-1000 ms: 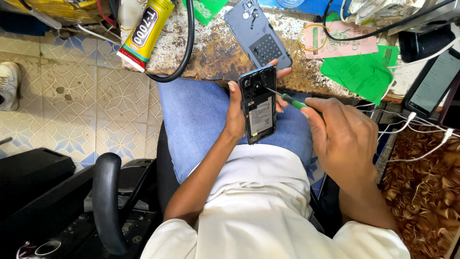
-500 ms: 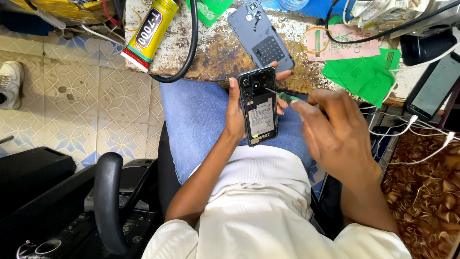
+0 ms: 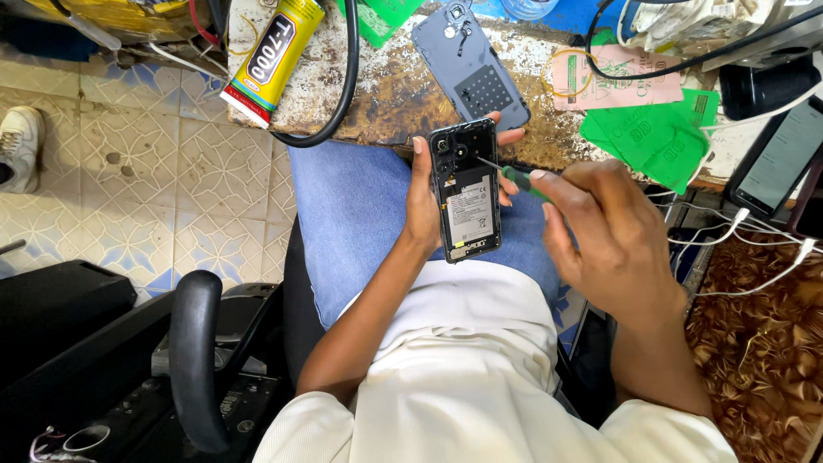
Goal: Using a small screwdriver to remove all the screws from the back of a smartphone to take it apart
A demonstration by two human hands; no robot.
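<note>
My left hand point(image 3: 426, 201) grips an opened black phone point(image 3: 465, 190) over my lap, its back off and the battery and camera area showing. My right hand point(image 3: 604, 231) pinches a small green-handled screwdriver point(image 3: 515, 178); its thin tip rests on the phone's upper part beside the camera. The phone's grey back cover point(image 3: 470, 64) lies inside-up on the worn bench just beyond the phone.
A yellow glue tube point(image 3: 273, 54) and a black cable point(image 3: 347, 77) lie on the bench point(image 3: 386, 94) at left. Green and pink packets point(image 3: 660, 129) sit at right, with another phone point(image 3: 778, 159) and white charging cables point(image 3: 737, 231). A black chair arm point(image 3: 194, 360) stands at lower left.
My right hand has edged left and slightly down, keeping the screwdriver tip on the phone's upper part. The left hand and phone stay nearly still.
</note>
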